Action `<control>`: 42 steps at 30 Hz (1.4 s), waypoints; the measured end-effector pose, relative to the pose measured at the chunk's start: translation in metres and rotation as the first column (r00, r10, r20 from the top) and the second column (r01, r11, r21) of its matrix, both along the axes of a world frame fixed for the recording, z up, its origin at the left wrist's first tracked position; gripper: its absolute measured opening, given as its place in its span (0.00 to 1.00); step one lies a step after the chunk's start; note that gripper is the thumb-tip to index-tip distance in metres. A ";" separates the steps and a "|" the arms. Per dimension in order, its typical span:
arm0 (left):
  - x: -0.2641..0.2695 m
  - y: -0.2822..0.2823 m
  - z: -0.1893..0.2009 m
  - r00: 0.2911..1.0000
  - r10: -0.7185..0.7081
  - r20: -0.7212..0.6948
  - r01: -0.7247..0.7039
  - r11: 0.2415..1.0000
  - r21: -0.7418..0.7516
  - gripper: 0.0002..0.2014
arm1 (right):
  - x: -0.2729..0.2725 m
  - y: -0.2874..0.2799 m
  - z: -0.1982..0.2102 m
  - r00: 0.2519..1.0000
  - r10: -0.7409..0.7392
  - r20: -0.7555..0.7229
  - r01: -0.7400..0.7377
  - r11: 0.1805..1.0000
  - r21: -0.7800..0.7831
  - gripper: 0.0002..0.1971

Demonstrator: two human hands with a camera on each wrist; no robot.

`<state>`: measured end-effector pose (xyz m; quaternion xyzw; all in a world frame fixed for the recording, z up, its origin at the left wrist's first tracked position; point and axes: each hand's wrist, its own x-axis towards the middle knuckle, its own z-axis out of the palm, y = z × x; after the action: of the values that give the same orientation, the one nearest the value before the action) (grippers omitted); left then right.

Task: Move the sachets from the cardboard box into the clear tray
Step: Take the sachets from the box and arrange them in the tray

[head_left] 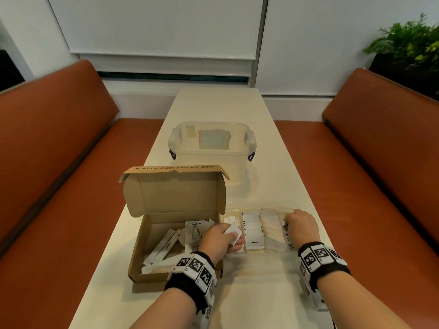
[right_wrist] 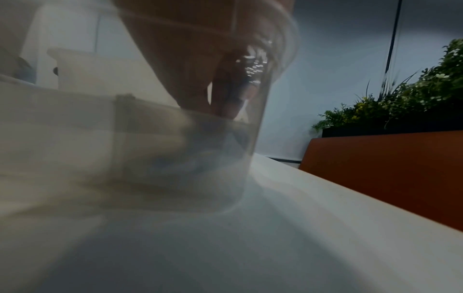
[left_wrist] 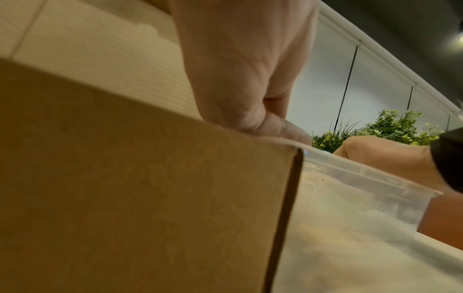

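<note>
Sachets (head_left: 171,243) lie heaped inside the open cardboard box (head_left: 152,273) at lower centre-left of the head view, long white sticks mixed with small flat packets. One small white sachet (head_left: 232,232) is pinched in the left hand (head_left: 219,241), sticking out above the curled fingers right over the seam where the box's right wall meets the clear tray (head_left: 251,251). From the left wrist view that hand (left_wrist: 245,79) shows fingers bent down at the box's top edge (left_wrist: 175,119), with the tray's rim (left_wrist: 363,170) just beside the box corner. The tray sits touching the box's right side; its compartments hold rows of white packets, one marked "Pepper" (head_left: 255,242). The right hand (head_left: 301,225) reaches into the tray's rightmost compartment, fingers curled downward among the packets; whether they grip one cannot be told. Beyond, upper centre, stands a lidded clear storage container (head_left: 211,148) on the pale table (head_left: 261,293).
</note>
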<state>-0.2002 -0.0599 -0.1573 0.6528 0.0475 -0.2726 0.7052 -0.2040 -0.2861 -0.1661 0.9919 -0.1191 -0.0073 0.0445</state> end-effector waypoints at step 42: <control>0.003 -0.001 0.005 1.000 -0.023 -0.011 0.023 1.000 -0.002 0.03 | -0.023 0.036 0.043 0.937 -0.053 0.345 -0.158 0.817 0.555 0.07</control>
<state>-0.1972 -0.0610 -0.1519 0.6510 0.0434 -0.2844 0.7024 -0.2266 -0.2499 -0.1235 0.9473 -0.0892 0.1321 -0.2777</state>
